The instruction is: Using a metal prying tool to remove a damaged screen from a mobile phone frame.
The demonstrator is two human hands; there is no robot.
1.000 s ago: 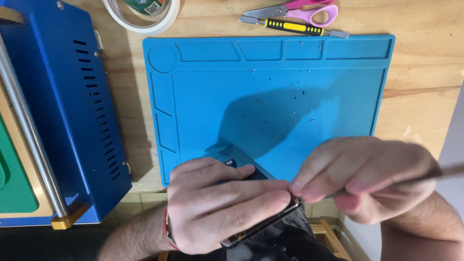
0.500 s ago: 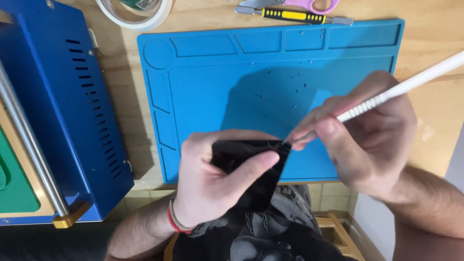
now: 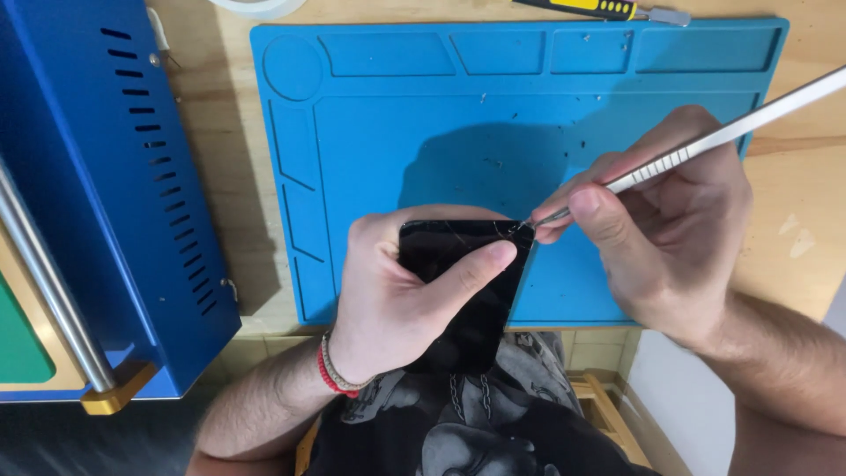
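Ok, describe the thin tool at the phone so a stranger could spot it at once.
Find the blue mat on the wooden table. At its near edge the left hand grips a cracked black phone. The metal pry tool, pinched in the right hand, touches its top corner: long, slim, silver, unlike the yellow-handled tool behind.

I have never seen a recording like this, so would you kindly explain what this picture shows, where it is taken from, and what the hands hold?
The picture comes from a camera worn on the person's head, looking down at their own bare hands. The left hand grips a black phone with cracked glass. The right hand holds a slim metal tool, its tip at the phone's top corner. Beneath lies a blue work mat on a wooden table. A blue metal machine stands on the left, and a yellow-handled tool lies at the far edge.
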